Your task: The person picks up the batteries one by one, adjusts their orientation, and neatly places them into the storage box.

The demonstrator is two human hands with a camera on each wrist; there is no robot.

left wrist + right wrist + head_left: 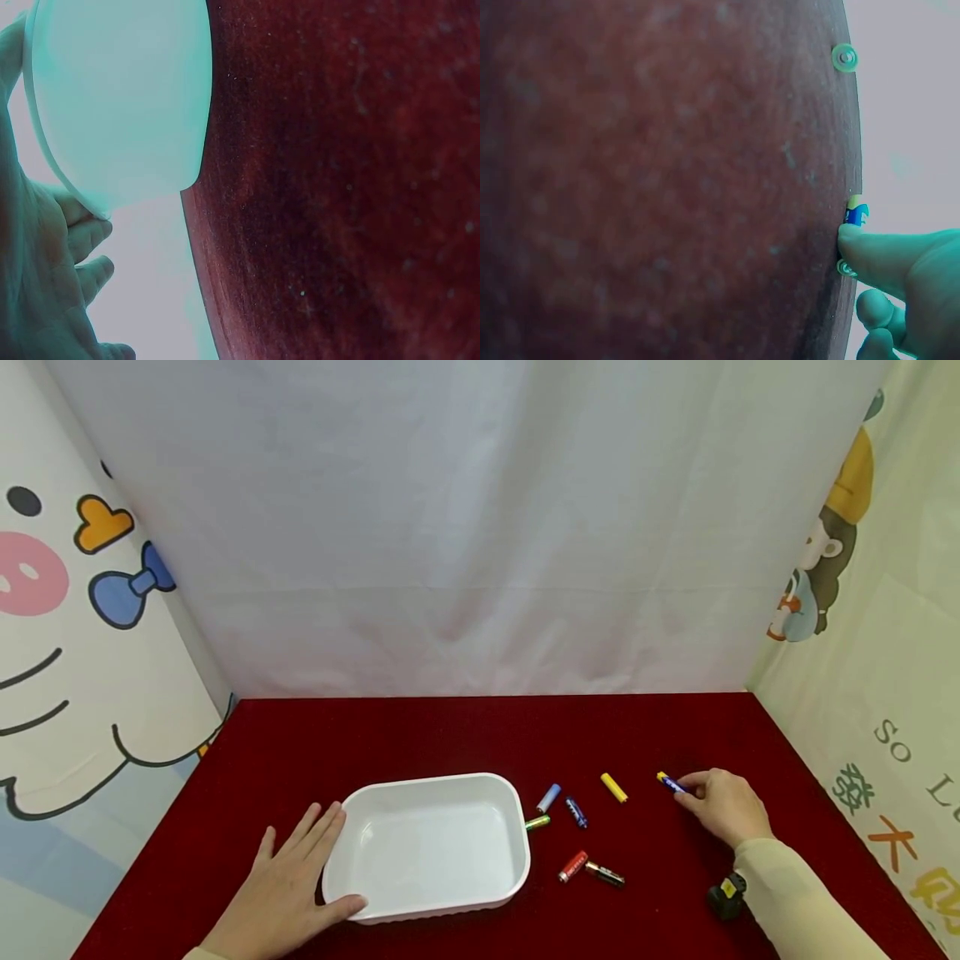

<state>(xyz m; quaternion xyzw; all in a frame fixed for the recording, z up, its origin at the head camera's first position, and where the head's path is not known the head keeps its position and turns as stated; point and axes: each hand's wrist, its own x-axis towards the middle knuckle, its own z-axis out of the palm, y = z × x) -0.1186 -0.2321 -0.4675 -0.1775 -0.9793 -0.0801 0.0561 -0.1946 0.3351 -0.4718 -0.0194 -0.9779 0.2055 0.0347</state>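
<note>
A white rectangular dish (427, 843) sits on the dark red tabletop. My left hand (288, 881) lies at its left end, fingers spread straight along the rim and thumb on the near corner. In the left wrist view the fingertips touch the edge of the dish (120, 97). At the right, my right hand (723, 802) pinches a blue battery with a yellow end (669, 782) between thumb and fingers. The right wrist view shows the thumb (885, 255) across that battery (856, 213), which is at the table surface; its middle is hidden.
Between dish and right hand lie several batteries: yellow (613, 787), light blue (549, 797), dark blue (576, 812), green (537, 822) against the dish, red (573, 867) and black (604, 874). A white curtain (480, 527) hangs behind the table, with printed cloths at both sides.
</note>
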